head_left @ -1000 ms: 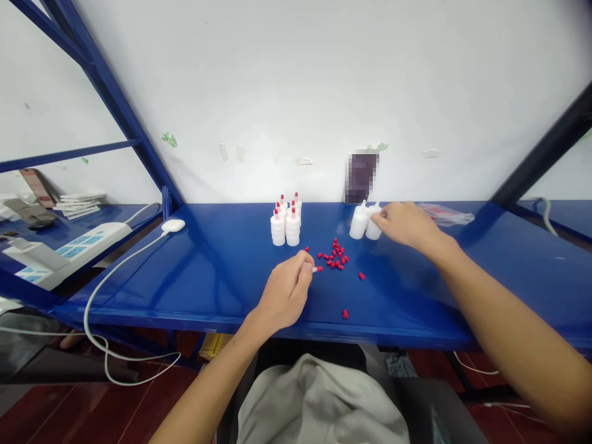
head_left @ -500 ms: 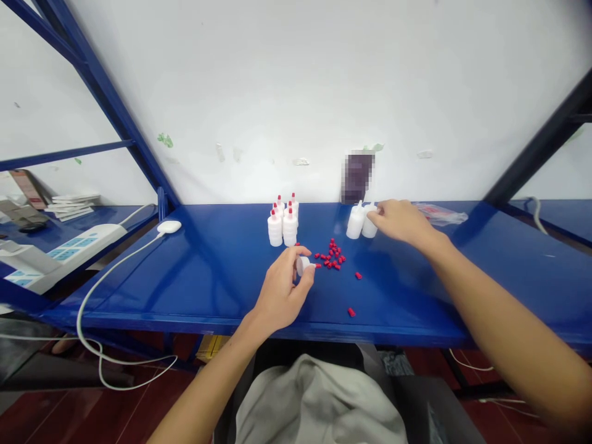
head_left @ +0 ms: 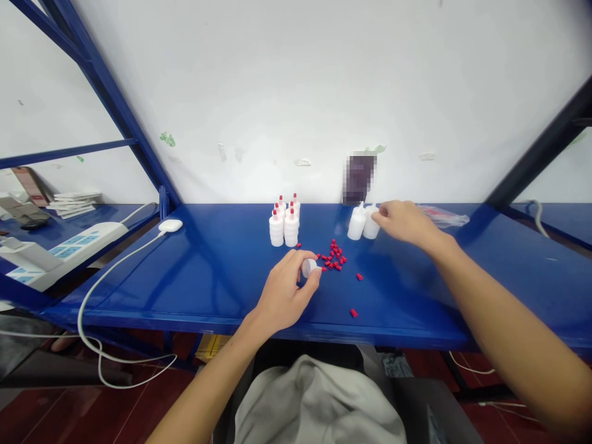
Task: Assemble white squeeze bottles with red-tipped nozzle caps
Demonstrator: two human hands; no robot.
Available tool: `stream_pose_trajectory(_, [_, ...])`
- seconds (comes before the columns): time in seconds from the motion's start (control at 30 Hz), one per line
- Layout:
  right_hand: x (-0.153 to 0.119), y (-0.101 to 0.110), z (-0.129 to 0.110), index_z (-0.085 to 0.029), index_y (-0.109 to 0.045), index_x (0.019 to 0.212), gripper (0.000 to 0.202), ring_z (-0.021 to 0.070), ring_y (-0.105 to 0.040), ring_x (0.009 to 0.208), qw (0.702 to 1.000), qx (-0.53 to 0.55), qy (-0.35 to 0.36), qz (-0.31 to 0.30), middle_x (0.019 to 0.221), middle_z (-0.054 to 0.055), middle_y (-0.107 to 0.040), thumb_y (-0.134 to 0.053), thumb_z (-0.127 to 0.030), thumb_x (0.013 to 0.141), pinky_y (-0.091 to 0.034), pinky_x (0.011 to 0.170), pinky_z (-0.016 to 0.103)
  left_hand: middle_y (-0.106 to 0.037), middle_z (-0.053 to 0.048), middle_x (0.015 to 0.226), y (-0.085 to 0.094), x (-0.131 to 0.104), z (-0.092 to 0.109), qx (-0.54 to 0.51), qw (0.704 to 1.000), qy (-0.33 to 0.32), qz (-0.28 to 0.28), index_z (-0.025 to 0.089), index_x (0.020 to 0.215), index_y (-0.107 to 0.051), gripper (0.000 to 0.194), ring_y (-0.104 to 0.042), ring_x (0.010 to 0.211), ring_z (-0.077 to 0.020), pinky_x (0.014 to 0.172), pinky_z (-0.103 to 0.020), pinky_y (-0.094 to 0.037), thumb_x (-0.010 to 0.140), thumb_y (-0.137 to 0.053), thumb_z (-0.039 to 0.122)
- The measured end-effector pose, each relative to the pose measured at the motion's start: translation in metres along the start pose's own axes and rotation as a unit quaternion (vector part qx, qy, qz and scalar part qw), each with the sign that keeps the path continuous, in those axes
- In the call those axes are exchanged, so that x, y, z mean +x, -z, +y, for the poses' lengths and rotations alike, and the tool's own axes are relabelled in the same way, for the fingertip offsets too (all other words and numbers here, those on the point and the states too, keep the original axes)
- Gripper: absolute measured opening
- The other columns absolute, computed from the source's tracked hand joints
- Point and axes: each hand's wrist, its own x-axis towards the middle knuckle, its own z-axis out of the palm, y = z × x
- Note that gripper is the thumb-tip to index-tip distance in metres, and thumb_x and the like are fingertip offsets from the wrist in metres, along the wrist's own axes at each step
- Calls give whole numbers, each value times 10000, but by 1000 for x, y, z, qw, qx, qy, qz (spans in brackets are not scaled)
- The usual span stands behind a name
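My left hand (head_left: pixel 289 287) is closed on a white bottle (head_left: pixel 309 266), held on its side with its tip pointing right, beside a red cap. My right hand (head_left: pixel 402 222) is at the right one of two uncapped white bottles (head_left: pixel 370 223); its fingertips are bent together at that bottle's upper right side, and whether they grip it is hard to tell. The other uncapped bottle (head_left: pixel 356 223) stands just left of it. Several red caps (head_left: pixel 333 253) lie loose between the hands. Several white bottles with red caps (head_left: pixel 283 227) stand grouped at the back.
A clear plastic bag (head_left: pixel 441 216) lies at the back right of the blue table (head_left: pixel 213 265). A dark pixelated object (head_left: pixel 359 179) is by the wall. On the left are a power strip (head_left: pixel 69 253) and a white cable with a plug (head_left: pixel 170 226).
My left hand and the bottle in it have shifted slightly right, and the bottle's round base has turned a little. My right hand has stayed nearly still.
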Motion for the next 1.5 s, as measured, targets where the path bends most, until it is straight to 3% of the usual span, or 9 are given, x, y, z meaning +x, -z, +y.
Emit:
stream_pose_trajectory(0.2, [0, 2, 2, -169, -652, 736, 336, 222, -601, 660, 1000, 10, 13, 7, 705, 107, -669, -432, -354, 909, -348, 573, 305, -629, -20, 870, 1, -1, 1, -5, 1000, -7, -22, 190, 1083, -609, 283, -519, 708, -143, 671, -267, -407, 1007, -421, 388])
stream_pose_trajectory(0.43, [2, 4, 5, -176, -660, 766, 432, 250, -613, 718, 999, 25, -4, 38, 742, 123, -682, -413, -478, 954, -362, 607, 320, -684, -57, 1050, 7, -7, 19, -10, 956, -166, -240, 186, 1071, -600, 278, -595, 949, -188, 862, -293, -441, 999, -468, 420])
stream_pose_trajectory(0.6, [3, 6, 7, -170, -689, 802, 438, 262, -624, 758, 999, 2, -27, 46, 774, 141, -692, -414, -477, 949, -368, 638, 326, -693, -93, 1095, -6, -15, 31, 11, 933, -229, -277, 164, 1127, -590, 323, -601, 1033, -210, 936, -322, -452, 980, -510, 441])
stream_pose_trajectory(0.9, [6, 0, 9, -189, -621, 651, 487, 240, -578, 645, 999, 28, -16, 12, 657, 118, -637, -412, -524, 937, -338, 597, 328, -625, -118, 1237, -13, -15, 34, 71, 959, -158, -223, 186, 1062, -570, 279, -510, 1258, -251, 1047, -420, -421, 1017, -425, 419])
stream_pose_trajectory(1.07, [-2, 10, 0, -209, -526, 577, 543, 227, -534, 613, 992, 81, 2, 101, 593, 97, -594, -313, -509, 976, -320, 606, 338, -536, -124, 1358, -12, -15, 31, 54, 977, -102, -179, 203, 1083, -583, 257, -462, 1294, -265, 1061, -463, -419, 1012, -437, 403])
stream_pose_trajectory(1.2, [-24, 14, -26, -200, -534, 651, 426, 179, -504, 591, 964, 195, 143, 111, 592, 32, -569, -394, -458, 960, -325, 609, 304, -598, -89, 1143, -11, -12, 19, -42, 995, -39, -81, 221, 1188, -600, 293, -576, 1061, -208, 968, -384, -491, 977, -526, 410])
stream_pose_trajectory(1.33, [-56, -1, -68, -196, -555, 789, 358, 152, -505, 606, 883, 300, 360, -28, 646, -1, -576, -406, -455, 985, -355, 632, 275, -655, -86, 1126, -11, -5, 6, -146, 988, 18, 46, 193, 1178, -603, 306, -649, 972, -190, 896, -344, -541, 921, -623, 358])
stream_pose_trajectory(1.43, [-71, -16, -89, -207, -474, 798, 306, 127, -445, 553, 851, 324, 409, -59, 645, -23, -530, -403, -420, 1005, -330, 588, 261, -693, -71, 1071, -8, -3, 2, -100, 991, 6, 86, 188, 1100, -609, 247, -665, 943, -189, 878, -332, -539, 889, -644, 312])
stream_pose_trajectory(1.5, [-75, -21, -94, -213, -429, 766, 318, 128, -421, 567, 845, 319, 427, -41, 674, -13, -519, -375, -398, 1019, -314, 582, 265, -692, -42, 1012, -5, -4, 0, -25, 997, -24, 69, 199, 1087, -593, 211, -652, 895, -173, 853, -315, -522, 890, -608, 271])
